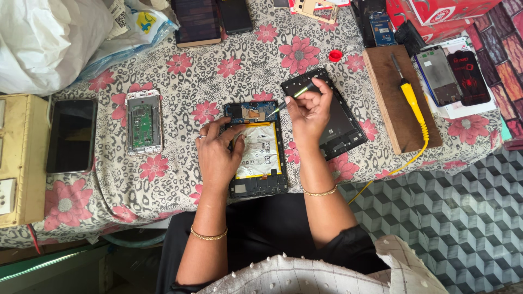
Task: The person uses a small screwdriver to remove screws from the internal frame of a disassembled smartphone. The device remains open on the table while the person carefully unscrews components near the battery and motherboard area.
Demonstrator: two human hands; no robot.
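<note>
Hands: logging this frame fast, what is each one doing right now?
Left hand: open, fingers pressing on the opened tablet.
Right hand: closed on a thin green tool tipped at the tablet's top.

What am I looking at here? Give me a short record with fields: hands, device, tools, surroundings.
left hand: left hand rests flat on the opened tablet, holding it down
right hand: right hand pinches a thin green tool, its tip at the tablet's upper part
device: back removed, white battery with yellow edge showing
beside it: black back cover lies to the right
tools: yellow-handled iron on a wooden board
surroundings: floral cloth, an opened phone, a dark phone
</note>
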